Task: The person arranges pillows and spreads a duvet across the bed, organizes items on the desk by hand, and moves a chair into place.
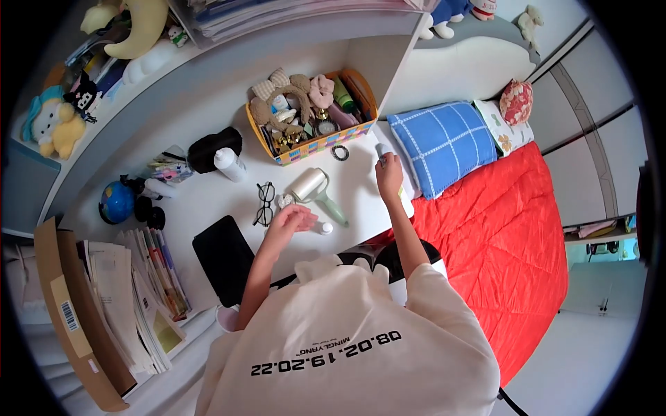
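My left hand (pixel 293 220) is over the white desk with its fingers loosely apart and nothing visible in them. Just right of its fingertips is a small white bottle or cap (pixel 323 227). A white bunched item (pixel 285 200) lies right behind that hand. My right hand (pixel 390 173), at the desk's right side, is closed around a small grey-white cylindrical item (pixel 383 150); its exact kind is unclear. Between the hands lies a lint roller (pixel 311 186) with a pale green handle (pixel 334 210). Black-framed glasses (pixel 264 204) rest left of it.
A patterned basket (pixel 322 144) full of hair accessories and bottles stands at the back. Nearby are a coiled hair tie (pixel 339 152) and a white bottle (pixel 229 165). A black tablet (pixel 227 258) lies left. The bed's red quilt (pixel 492 249) borders the desk's right.
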Available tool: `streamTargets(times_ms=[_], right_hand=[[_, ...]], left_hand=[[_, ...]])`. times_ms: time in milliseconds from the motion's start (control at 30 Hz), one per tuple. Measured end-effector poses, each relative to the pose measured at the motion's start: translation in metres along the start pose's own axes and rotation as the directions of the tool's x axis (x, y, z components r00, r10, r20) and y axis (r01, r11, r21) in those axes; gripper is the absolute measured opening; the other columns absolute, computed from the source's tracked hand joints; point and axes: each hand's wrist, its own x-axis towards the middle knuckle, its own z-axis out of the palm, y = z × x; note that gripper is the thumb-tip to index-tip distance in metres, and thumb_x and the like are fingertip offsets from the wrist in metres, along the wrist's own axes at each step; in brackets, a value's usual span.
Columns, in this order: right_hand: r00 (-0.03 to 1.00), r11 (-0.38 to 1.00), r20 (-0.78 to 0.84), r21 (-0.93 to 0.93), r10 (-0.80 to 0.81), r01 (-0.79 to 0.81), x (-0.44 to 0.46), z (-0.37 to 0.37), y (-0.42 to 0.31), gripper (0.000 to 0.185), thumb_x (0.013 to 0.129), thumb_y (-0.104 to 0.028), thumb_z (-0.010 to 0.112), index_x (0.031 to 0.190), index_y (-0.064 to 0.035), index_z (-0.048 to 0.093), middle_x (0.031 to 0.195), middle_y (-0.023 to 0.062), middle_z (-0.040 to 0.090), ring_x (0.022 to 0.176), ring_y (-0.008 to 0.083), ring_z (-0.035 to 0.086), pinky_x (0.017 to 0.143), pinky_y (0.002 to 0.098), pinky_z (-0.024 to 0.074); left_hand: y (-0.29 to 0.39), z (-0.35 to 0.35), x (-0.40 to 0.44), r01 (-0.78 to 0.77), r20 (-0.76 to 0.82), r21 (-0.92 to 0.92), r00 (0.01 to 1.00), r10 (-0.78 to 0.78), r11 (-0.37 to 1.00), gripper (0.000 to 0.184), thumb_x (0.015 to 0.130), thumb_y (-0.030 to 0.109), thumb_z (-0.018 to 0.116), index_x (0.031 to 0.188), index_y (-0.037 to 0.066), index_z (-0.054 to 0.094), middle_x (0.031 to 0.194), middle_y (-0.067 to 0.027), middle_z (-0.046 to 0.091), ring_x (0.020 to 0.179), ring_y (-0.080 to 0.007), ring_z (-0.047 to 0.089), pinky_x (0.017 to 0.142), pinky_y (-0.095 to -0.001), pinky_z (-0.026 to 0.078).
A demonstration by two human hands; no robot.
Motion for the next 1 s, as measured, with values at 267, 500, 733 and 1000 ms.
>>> streamTargets(times_ms=[267, 500, 733, 1000], right_hand=[[0.926, 0.964, 0.376, -0.257, 0.041, 0.062, 0.008, 0.049, -0.003, 0.048, 0.069, -0.017, 0.050, 0.115, -0.0105, 0.036, 0.114, 0.0169, 0.036, 0.069, 0.0327, 0.055, 0.058, 0.0397, 0.0458], [0.904, 0.956, 0.425, -0.242, -0.048, 0.164, 0.020, 0.101, 0.033, 0.059, 0.069, -0.020, 0.049, 0.123, -0.0138, 0.028, 0.119, 0.0188, 0.037, 0.069, 0.0290, 0.057, 0.056, 0.0363, 0.0462], [0.672, 0.244, 0.740, 0.650, 0.009, -0.720, 0.001, 0.031, -0.050, 0.038, 0.066, -0.005, 0.046, 0.104, -0.0017, 0.039, 0.089, 0.0097, 0.046, 0.065, 0.0149, 0.047, 0.059, 0.0266, 0.0428], [0.722, 0.312, 0.620, 0.782, -0.308, -0.539, -0.071, -0.032, -0.132, 0.040, 0.065, 0.011, 0.037, 0.102, -0.0022, 0.043, 0.098, 0.0069, 0.049, 0.089, 0.0143, 0.047, 0.078, 0.0261, 0.0398]], left_hand=[[-0.008, -0.005, 0.000, -0.002, 0.043, -0.032, 0.999, 0.003, 0.999, 0.018, 0.085, 0.014, 0.036, 0.094, 0.002, 0.046, 0.094, -0.0104, 0.055, 0.083, -0.0154, 0.053, 0.076, -0.0266, 0.042], [-0.015, -0.007, 0.008, -0.017, 0.064, -0.011, 0.998, 0.018, 1.000, 0.017, 0.085, 0.012, 0.036, 0.095, 0.002, 0.046, 0.094, -0.0095, 0.054, 0.084, -0.0149, 0.053, 0.075, -0.0257, 0.041], [-0.027, -0.007, 0.019, -0.022, 0.032, 0.007, 0.999, 0.022, 1.000, 0.020, 0.085, 0.013, 0.039, 0.101, 0.001, 0.044, 0.096, -0.0087, 0.053, 0.086, -0.0144, 0.052, 0.074, -0.0238, 0.041], [-0.033, -0.001, 0.029, -0.148, -0.089, 0.102, 0.984, 0.157, 0.984, 0.031, 0.075, 0.008, 0.054, 0.103, -0.003, 0.043, 0.088, -0.0051, 0.054, 0.080, -0.0086, 0.051, 0.070, -0.0219, 0.041]])
